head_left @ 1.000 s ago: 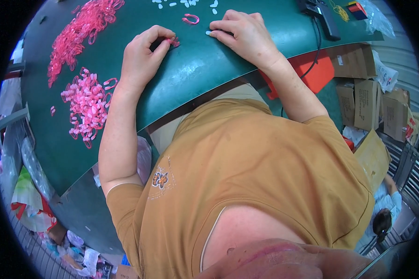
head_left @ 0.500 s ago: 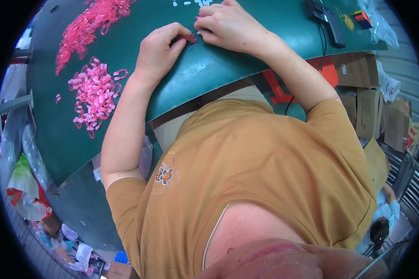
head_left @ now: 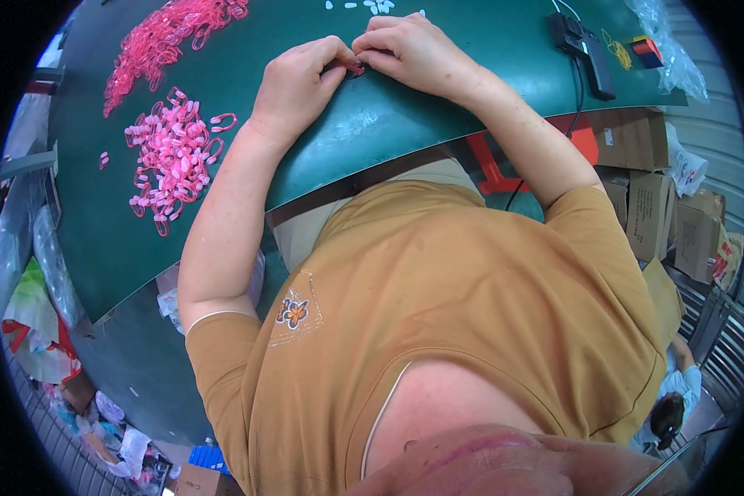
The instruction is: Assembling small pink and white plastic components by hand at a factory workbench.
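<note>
Over the green table, my left hand (head_left: 299,83) is closed, pinching a small pink-red loop (head_left: 357,69) between thumb and forefinger. My right hand (head_left: 417,56) is closed too, its fingertips meeting the left ones at that loop. Whatever lies between the right fingertips is hidden. Just beyond my hands lie several small white oval pieces (head_left: 379,7). Left of my left forearm spreads a heap of pink loops with pale pink pieces on them (head_left: 176,157). Farther back at the left is a larger pile of plain pink-red loops (head_left: 159,48).
A black power strip (head_left: 589,58) with a cable lies at the table's right, near yellow rubber bands (head_left: 618,51), a small red-and-dark block (head_left: 646,52) and clear plastic (head_left: 674,50). Cardboard boxes (head_left: 649,211) stand at right. Another person (head_left: 674,405) is at lower right.
My hands have come together; the right fingertips now meet the left at the loop. The table and its things sit slightly shifted in the view.
</note>
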### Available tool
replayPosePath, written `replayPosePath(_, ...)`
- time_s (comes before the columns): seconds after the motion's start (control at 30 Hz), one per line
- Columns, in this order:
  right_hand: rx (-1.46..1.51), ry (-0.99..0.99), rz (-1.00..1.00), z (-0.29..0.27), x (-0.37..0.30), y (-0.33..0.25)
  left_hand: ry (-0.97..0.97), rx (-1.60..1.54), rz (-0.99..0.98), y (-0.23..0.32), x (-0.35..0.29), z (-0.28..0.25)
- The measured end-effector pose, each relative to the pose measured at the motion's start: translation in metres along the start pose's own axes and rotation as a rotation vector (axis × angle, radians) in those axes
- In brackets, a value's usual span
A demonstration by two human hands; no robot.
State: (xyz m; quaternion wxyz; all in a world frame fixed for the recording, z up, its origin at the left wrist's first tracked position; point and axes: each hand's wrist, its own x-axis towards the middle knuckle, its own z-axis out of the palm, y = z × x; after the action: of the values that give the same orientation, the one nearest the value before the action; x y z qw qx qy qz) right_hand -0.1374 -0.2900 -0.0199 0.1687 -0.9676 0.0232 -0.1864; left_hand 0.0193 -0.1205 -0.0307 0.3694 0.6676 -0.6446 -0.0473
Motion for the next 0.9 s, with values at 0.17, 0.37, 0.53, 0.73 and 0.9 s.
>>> replayPosePath(0.17, -0.073, -0.066, 0.031, -0.003, -0.002, -0.014, -0.006, 0.032, -0.006, 0.0, 0.0, -0.001)
replayPosePath(0.37, -0.047, -0.202, 0.115, -0.008, 0.0, -0.007, 0.036, 0.019, 0.005, -0.001, 0.0, 0.0)
replayPosePath(0.53, 0.095, -0.208, 0.203, -0.017, -0.005, 0.009, 0.049, -0.006, 0.034, 0.002, 0.001, -0.001)
replayPosePath(0.73, 0.094, -0.172, 0.166, -0.009, 0.003, -0.003, 0.021, 0.029, 0.008, 0.003, 0.0, -0.001)
replayPosePath(0.9, -0.074, -0.278, 0.111, -0.018, 0.014, -0.014, 0.001, 0.007, 0.003, 0.001, -0.003, 0.0)
